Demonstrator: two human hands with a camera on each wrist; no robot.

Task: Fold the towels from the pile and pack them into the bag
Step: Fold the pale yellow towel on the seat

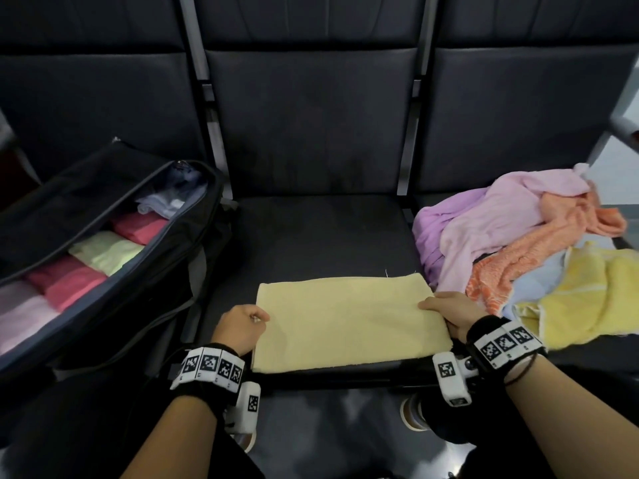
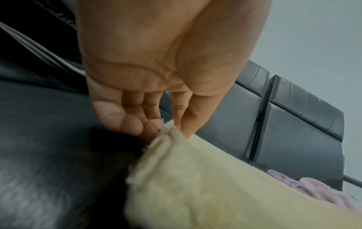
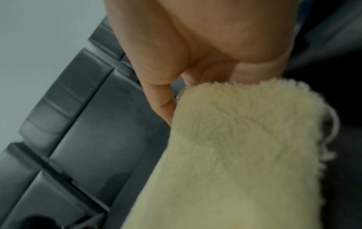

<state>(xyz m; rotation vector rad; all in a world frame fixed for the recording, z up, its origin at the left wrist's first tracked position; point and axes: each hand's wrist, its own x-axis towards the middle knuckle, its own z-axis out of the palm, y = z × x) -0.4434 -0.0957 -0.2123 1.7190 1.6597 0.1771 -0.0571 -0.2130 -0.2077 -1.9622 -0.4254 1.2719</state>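
— What does the left hand (image 2: 156, 74) have?
— Its fingertips (image 2: 188, 128) pinch the edge of a pale yellow towel (image 2: 205, 186) above the dark bench (image 2: 49, 155).
— Beyond it?
— Grey seat backs (image 2: 293, 124) and a lilac towel (image 2: 313, 190), far right.

— Bare arms, no sleeves. Black band (image 1: 207, 369) round the left wrist, with white squares on it.
— Black patterns in the squares, like little mazes?
— Yes. Same kind of band (image 1: 505, 340) on the right wrist. Thin black hair tie behind it.
— Small white box (image 1: 248, 406) under the left wrist, white box (image 1: 449, 376) by the right one, each with a maze square too.
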